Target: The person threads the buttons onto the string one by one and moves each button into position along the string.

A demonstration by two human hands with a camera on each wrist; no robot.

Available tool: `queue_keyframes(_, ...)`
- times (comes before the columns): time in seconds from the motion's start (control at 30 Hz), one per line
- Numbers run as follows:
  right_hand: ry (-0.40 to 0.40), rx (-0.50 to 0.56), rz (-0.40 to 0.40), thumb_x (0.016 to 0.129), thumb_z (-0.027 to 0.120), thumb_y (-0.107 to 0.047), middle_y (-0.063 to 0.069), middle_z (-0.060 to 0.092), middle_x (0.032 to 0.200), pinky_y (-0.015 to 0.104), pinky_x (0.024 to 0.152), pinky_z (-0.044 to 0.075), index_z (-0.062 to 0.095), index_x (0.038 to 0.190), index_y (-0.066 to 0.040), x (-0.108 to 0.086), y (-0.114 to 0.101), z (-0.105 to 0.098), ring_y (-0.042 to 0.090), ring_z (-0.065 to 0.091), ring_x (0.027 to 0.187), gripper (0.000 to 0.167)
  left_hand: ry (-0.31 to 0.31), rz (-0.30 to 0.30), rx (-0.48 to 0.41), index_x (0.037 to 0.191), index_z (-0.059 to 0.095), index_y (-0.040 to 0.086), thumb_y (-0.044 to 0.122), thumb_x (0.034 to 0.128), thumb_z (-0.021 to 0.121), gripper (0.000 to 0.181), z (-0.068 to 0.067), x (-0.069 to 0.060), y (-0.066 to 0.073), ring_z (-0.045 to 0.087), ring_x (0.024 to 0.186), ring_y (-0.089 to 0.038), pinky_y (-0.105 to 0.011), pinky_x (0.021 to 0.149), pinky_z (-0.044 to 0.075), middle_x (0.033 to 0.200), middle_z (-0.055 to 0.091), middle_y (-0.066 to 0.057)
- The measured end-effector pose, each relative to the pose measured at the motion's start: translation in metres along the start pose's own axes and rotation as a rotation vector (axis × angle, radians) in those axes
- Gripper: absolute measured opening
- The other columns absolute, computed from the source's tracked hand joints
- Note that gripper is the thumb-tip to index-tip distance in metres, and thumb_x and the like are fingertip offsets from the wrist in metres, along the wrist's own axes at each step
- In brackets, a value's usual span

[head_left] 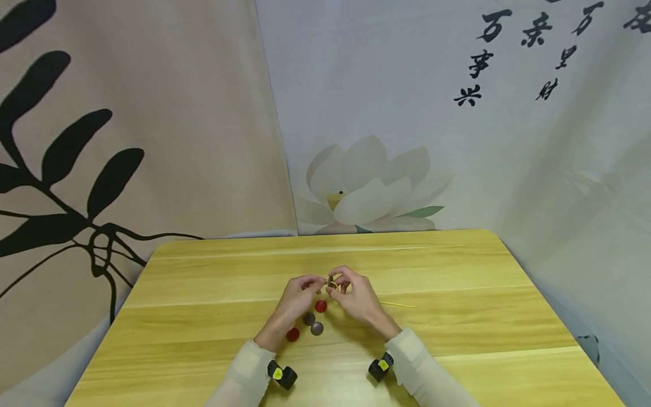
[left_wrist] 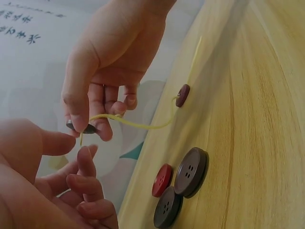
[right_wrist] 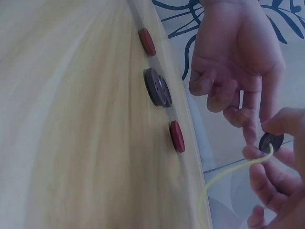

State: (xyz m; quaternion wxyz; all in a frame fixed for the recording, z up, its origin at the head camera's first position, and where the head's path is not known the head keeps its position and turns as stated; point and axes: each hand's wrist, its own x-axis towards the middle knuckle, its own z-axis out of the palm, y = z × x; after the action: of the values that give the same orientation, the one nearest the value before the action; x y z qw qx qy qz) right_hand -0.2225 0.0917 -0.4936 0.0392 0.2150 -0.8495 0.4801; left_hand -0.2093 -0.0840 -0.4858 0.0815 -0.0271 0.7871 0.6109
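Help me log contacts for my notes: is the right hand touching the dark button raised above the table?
Touching. The left wrist view shows the right hand pinching the dark button between thumb and finger.

"Can you see the whole dark button (right_wrist: 269,139)?"
"No, the right fingers (right_wrist: 286,121) cover part of it, and from the head its holes are too small to count."
"And the yellow string (right_wrist: 228,171)?"
"It leaves through the bottom edge of the right wrist view. Whether the left fingers (left_wrist: 85,186) touch its tip, I can't tell."
"The threaded button (left_wrist: 183,95)?"
"Hidden in the head view."
"Anything cropped there?"
"The counter's (head_left: 508,316) near edge, both sleeves (head_left: 241,370), and some lettering (head_left: 642,20) at the top right."
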Motion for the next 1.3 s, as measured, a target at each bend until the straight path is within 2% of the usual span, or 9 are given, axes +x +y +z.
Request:
queue_keyframes(0.23,-0.014,0.023,-0.002,0.087,0.073,-0.009,-0.003,0.072,0.087,0.025,0.063,0.045,0.064,0.112,-0.011,-0.0008,-0.0004,-0.0013,0.009,0.057,0.071,0.026,0.009,0.021,-0.002,0.107,0.072,0.006,0.025,0.0982,0.061,0.023,0.0018,-0.0006,0.0010,0.053,0.084,-0.025,-0.031,0.069,0.041,0.095,0.062,-0.011)
queue_keyframes(0.4,-0.019,0.023,-0.005,0.088,0.073,-0.009,-0.003,0.072,0.089,0.024,0.063,0.046,0.064,0.113,-0.010,-0.0006,0.0003,-0.0029,0.010,0.057,0.073,0.027,0.034,0.044,-0.016,0.104,0.072,0.006,0.022,0.0976,0.062,0.020,0.0037,-0.0003,0.0023,0.052,0.079,-0.021,-0.029,0.066,0.041,0.089,0.060,-0.006)
queue_keyframes(0.7,-0.017,0.034,0.012,0.087,0.072,-0.009,-0.001,0.073,0.091,0.024,0.064,0.046,0.064,0.114,-0.009,-0.0024,-0.0006,-0.0042,0.011,0.058,0.076,0.028,0.083,0.035,-0.012,0.100,0.072,0.008,0.022,0.0964,0.064,0.017,0.0046,-0.0005,0.0018,0.054,0.084,-0.020,-0.031,0.071,0.042,0.088,0.060,-0.003)
queue_keyframes(0.93,-0.029,0.042,0.017,0.087,0.072,-0.009,0.000,0.074,0.093,0.025,0.067,0.046,0.063,0.116,-0.006,-0.0023,-0.0007,-0.0046,0.011,0.059,0.076,0.030,0.088,0.030,-0.012,0.103,0.072,0.006,0.023,0.0967,0.064,0.020,0.0026,-0.0006,0.0000,0.051,0.081,-0.019,-0.030,0.068,0.041,0.090,0.060,-0.004)
queue_keyframes(1.1,-0.036,0.038,0.019,0.087,0.071,-0.007,0.001,0.075,0.095,0.025,0.068,0.046,0.063,0.117,-0.003,-0.0024,0.0006,-0.0066,0.011,0.060,0.077,0.031,0.093,0.035,0.001,0.103,0.072,0.007,0.024,0.0969,0.063,0.020,0.0023,-0.0014,0.0004,0.052,0.083,-0.018,-0.031,0.072,0.042,0.090,0.060,-0.004)
queue_keyframes(1.3,-0.046,0.037,0.032,0.087,0.071,-0.005,0.001,0.075,0.096,0.024,0.065,0.047,0.063,0.117,-0.002,-0.0028,0.0025,-0.0082,0.012,0.060,0.078,0.031,0.097,0.039,0.011,0.103,0.072,0.007,0.024,0.0973,0.063,0.020,0.0021,-0.0018,0.0010,0.052,0.083,-0.019,-0.032,0.073,0.042,0.090,0.060,-0.004)
